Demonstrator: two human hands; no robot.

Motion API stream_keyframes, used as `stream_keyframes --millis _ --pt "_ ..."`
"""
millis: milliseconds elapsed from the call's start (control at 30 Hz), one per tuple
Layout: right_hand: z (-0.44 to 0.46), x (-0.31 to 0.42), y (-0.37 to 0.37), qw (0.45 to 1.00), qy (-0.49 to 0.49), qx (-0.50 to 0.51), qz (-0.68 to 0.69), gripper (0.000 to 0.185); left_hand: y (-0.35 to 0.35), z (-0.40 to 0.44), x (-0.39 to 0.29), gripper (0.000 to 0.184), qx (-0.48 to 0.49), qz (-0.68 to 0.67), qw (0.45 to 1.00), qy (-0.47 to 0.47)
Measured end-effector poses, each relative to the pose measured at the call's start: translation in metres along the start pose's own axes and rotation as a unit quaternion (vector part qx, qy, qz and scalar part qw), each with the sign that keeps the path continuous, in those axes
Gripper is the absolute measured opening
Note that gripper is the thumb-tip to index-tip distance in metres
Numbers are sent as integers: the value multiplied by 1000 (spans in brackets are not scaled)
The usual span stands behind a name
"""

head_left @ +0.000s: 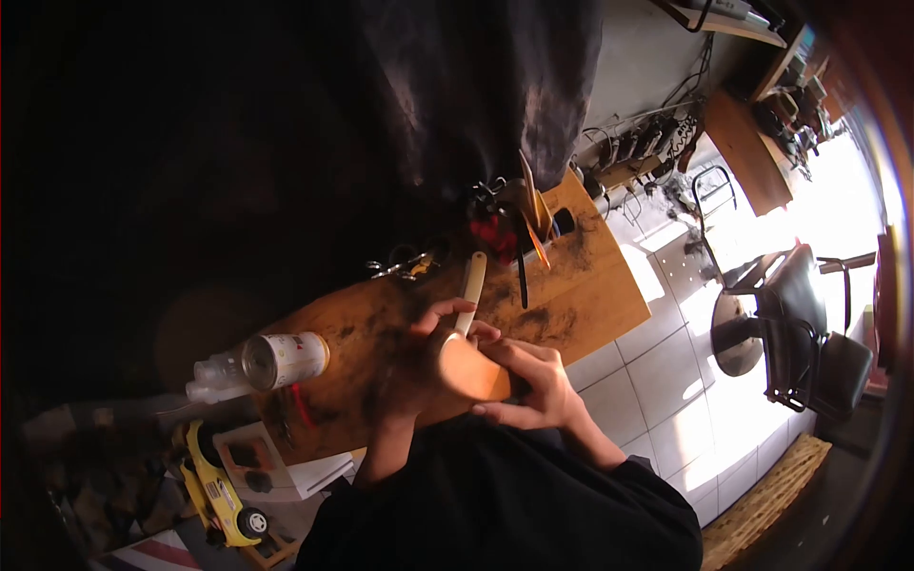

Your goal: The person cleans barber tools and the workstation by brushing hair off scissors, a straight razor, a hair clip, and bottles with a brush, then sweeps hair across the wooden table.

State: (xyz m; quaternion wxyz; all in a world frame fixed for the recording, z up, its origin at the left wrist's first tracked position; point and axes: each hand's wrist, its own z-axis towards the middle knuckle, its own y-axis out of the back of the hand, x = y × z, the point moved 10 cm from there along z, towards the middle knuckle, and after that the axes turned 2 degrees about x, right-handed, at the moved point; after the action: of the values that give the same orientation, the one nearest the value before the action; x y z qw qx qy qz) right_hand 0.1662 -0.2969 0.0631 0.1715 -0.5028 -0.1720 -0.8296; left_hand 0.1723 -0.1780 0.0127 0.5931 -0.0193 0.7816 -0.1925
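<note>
Cream-coloured, the slender handle [475, 277] is held between the curled fingers of the left hand [433, 333], with its rounded far end pointed away from the body and a small hole visible in it. A tan, rounded piece [468, 369] is held between the two hands, at the handle's near end and above the near side of the wooden table [600, 285]; whether the two are joined cannot be told. The right hand [538, 383] is laid against the tan piece's right side, with the fingers extended and the thumb set apart below them; whether it is firmly gripped there cannot be made out.

The tabletop is marked by dark, scattered patches. Metal scissors [392, 267] are placed at its far edge, left of the handle, and a black, stick-like item [523, 278] is seen to the handle's right, near a cluster of upright orange and pale items [537, 217]. At the left end, a pale can [297, 359] is set just beside clear plastic bottles [217, 377], with a red item [302, 405] near it. Below that end, a yellow toy car [221, 490] is seen beside papers [309, 473]. On the tiled floor [657, 381], a black chair [798, 295] is lit by strong light.
</note>
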Motion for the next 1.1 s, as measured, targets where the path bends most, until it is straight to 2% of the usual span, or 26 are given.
stream_keyframes --millis 33,67,133,167,200,300,400,433,467,533,633,667,733,767,1033,1100 --pt "2 2 -3 999 -4 30 16 51 2 3 2 43 -14 -72 997 14" --pt "5 3 -5 998 -7 61 31 49 0 11 -2 50 41 -87 995 -36" --pt "11 9 -6 994 24 79 67 45 -10 20 -29 62 54 -48 989 -129" --pt "13 9 -7 992 25 97 75 45 -10 25 -37 89 18 -19 995 -98" --pt "14 9 -8 990 26 113 83 44 -14 30 -47 102 33 -19 994 -101" --pt "19 11 -7 984 32 131 115 43 -27 46 -75 123 93 -81 977 -174" --pt "23 14 0 983 50 123 130 42 -32 67 -73 123 115 -65 980 -146" --pt "22 11 -1 983 41 124 128 41 -28 75 -68 117 66 -29 994 -82" --pt "21 10 0 983 40 122 134 41 -28 80 -72 102 59 20 990 -123" --pt "22 6 2 981 39 121 146 41 -26 88 -75 75 43 12 987 -156" --pt "27 1 5 982 40 120 143 42 -16 96 -78 45 -49 69 989 -119" --pt "29 -1 6 982 41 120 141 42 -13 98 -84 33 -93 152 972 -154" --pt "32 -5 7 981 31 127 140 42 -17 103 -92 26 -124 332 924 -143" --pt "33 -7 7 981 27 131 140 43 -22 104 -102 20 -147 401 886 -180" --pt "36 -18 8 979 9 133 156 45 -27 102 -127 18 -212 524 797 -212" --pt "36 -19 6 978 -1 143 154 45 -25 106 -126 17 -204 545 796 -168"
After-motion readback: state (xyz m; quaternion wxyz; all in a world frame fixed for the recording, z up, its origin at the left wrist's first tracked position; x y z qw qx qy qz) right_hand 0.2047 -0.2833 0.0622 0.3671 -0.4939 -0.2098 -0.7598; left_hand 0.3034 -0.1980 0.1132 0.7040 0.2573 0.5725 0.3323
